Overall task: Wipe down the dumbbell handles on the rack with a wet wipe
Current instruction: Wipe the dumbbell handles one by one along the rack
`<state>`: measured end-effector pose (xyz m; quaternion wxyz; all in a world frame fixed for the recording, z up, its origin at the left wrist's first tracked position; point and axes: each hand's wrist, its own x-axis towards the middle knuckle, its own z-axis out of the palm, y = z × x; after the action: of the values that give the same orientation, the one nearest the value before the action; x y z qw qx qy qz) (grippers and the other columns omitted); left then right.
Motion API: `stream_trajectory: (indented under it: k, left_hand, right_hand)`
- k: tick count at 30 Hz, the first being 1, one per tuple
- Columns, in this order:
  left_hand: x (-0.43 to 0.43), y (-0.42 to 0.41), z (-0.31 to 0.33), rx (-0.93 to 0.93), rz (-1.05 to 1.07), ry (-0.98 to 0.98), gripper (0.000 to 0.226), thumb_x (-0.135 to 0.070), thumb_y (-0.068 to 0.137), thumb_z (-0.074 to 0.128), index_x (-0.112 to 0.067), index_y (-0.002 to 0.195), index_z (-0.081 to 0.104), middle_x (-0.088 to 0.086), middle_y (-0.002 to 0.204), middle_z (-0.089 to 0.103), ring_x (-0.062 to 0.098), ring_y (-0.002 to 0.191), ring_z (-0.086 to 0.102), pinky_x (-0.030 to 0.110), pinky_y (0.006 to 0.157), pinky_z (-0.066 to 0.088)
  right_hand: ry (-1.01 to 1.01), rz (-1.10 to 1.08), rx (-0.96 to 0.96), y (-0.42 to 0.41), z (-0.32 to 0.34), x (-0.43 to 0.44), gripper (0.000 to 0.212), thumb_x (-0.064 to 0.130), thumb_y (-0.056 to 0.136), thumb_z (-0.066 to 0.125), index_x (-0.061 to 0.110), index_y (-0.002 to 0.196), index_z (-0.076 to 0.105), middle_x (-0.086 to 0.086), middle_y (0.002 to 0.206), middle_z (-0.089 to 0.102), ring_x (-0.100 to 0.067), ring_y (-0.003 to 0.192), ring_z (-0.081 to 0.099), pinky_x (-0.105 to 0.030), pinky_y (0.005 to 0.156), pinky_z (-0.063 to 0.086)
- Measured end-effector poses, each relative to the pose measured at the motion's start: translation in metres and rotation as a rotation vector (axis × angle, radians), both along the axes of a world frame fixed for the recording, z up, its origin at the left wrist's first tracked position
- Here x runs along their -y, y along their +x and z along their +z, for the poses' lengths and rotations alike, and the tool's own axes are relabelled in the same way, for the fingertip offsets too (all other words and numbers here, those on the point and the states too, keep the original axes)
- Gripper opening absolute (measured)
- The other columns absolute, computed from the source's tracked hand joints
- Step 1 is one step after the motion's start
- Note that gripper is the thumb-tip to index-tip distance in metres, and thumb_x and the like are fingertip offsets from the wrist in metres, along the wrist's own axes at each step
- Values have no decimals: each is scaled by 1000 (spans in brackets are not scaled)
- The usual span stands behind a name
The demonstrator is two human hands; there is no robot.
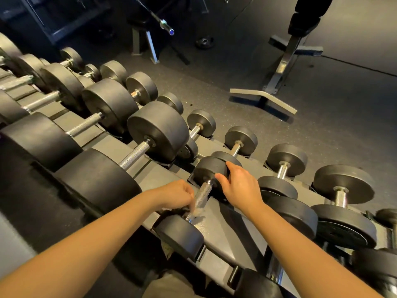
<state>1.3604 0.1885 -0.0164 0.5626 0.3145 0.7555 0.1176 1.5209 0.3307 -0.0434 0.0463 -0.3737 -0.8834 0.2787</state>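
A small dumbbell with black heads and a knurled metal handle (203,193) lies on the grey rack (217,235) in front of me. My left hand (175,195) grips the lower part of that handle with a pale, crumpled wet wipe (196,212) showing under its fingers. My right hand (238,186) rests on the dumbbell's far head (207,168), fingers curved over its side and thumb near the handle's upper end. The near head (179,235) sits at the rack's front edge.
Larger dumbbells (158,130) fill the rack to the left; smaller ones (283,166) stand in a row to the right. A bench frame (277,78) and a barbell end (169,31) stand on the dark rubber floor beyond.
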Motion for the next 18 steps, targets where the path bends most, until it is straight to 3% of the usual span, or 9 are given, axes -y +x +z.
stream_trajectory:
  k: [2, 6, 8, 12, 16, 18]
  left_hand:
    - [6, -1, 1, -21, -39, -27, 13, -16, 78, 75, -16, 70, 64, 4, 73, 59, 17, 72, 56, 33, 74, 50]
    - [-10, 17, -12, -225, 237, 271, 15, -19, 90, 72, -12, 80, 64, -5, 65, 60, 8, 63, 57, 24, 64, 46]
    - [-21, 23, -18, -257, 249, 328, 18, -26, 91, 74, -16, 81, 63, -6, 64, 58, 8, 62, 55, 26, 65, 44]
    - [-15, 14, -10, -256, 59, 243, 24, -24, 90, 74, -13, 74, 60, -2, 62, 55, 9, 57, 52, 28, 64, 45]
    - [8, 8, 7, -148, -142, -45, 21, -18, 86, 74, -16, 69, 62, -1, 67, 56, 12, 64, 52, 30, 72, 49]
    - [9, 7, 9, -137, -151, -89, 21, -18, 85, 75, -16, 67, 64, -3, 65, 57, 12, 65, 53, 27, 69, 46]
  right_hand:
    - [-1, 6, 3, 0, 0, -1, 42, 53, 100, 53, 23, 130, 54, 7, 98, 63, -14, 85, 63, -34, 73, 58]
    - [9, 5, -5, 1, 0, -1, 41, 53, 100, 53, 23, 128, 55, 5, 101, 65, -17, 89, 65, -36, 75, 58]
    - [16, 2, -11, 1, 0, 0, 42, 52, 100, 54, 22, 129, 55, 3, 105, 66, -18, 93, 66, -36, 76, 57]
    - [12, -3, -27, 1, -2, 0, 41, 52, 100, 54, 24, 130, 54, 3, 107, 66, -17, 93, 65, -33, 76, 56]
    - [-14, -3, -43, 2, -4, 0, 45, 51, 101, 53, 23, 135, 52, 2, 111, 67, -17, 95, 66, -33, 78, 56]
    - [-33, -8, -52, 2, -4, -1, 50, 51, 100, 54, 21, 140, 50, 1, 116, 67, -19, 100, 66, -36, 82, 57]
